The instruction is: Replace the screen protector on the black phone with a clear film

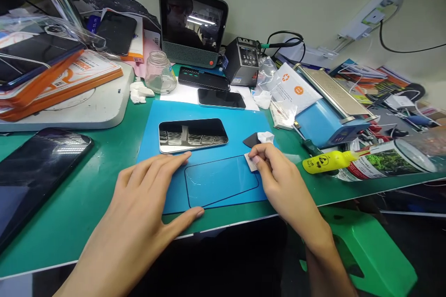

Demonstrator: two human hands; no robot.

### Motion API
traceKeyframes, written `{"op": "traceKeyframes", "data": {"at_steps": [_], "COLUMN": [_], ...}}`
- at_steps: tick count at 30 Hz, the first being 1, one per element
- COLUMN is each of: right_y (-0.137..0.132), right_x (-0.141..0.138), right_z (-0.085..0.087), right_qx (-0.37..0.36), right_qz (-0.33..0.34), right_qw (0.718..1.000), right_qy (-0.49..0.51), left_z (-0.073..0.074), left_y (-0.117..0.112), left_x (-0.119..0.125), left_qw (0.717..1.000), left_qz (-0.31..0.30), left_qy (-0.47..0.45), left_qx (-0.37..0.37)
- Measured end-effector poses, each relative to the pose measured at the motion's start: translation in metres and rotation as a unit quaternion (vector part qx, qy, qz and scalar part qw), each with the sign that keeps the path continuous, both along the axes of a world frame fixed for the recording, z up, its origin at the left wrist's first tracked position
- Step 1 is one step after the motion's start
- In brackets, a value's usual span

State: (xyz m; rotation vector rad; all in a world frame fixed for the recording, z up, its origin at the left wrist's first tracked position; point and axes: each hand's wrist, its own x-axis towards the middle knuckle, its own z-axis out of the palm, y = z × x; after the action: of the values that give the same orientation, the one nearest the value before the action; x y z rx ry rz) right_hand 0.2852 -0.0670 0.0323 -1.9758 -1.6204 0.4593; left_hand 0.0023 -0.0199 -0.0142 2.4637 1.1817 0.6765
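A clear phone screen protector with a black border (223,181) lies flat on the blue mat (240,123). My left hand (146,195) is open at its left end, thumb and fingers spread around that end; whether they touch the glass I cannot tell. Between thumb and fingers, my right hand (278,174) pinches a small pale square pad (251,163) at the protector's right end. Just behind the protector rests a phone (193,135) with a dark, reflective screen. Beyond my right fingertips are a dark pointed piece (251,140) and a crumpled white tissue (265,137).
At the back stand a smart display (193,23), a glass jar (160,73) and a black box device (242,61). A yellow bottle (325,162) lies right, near a blue machine (324,120). A large black tablet-like device (38,171) lies left; a green bin (369,250) is below.
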Motion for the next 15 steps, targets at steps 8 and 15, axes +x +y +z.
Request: {"op": "traceKeyframes", "data": {"at_steps": [8, 15], "right_y": [0.003, 0.006], "right_x": [-0.005, -0.012], "right_z": [-0.002, -0.005], "right_qx": [-0.013, 0.001], "right_qz": [0.035, 0.069], "right_qw": [0.999, 0.997], "right_qy": [-0.006, -0.039], "left_z": [-0.001, 0.0], "left_y": [0.0, 0.0], "left_x": [0.001, 0.002], "left_qw": [1.0, 1.0], "left_qz": [0.0, 0.001], "left_qy": [0.0, 0.006], "left_qx": [0.001, 0.001]}}
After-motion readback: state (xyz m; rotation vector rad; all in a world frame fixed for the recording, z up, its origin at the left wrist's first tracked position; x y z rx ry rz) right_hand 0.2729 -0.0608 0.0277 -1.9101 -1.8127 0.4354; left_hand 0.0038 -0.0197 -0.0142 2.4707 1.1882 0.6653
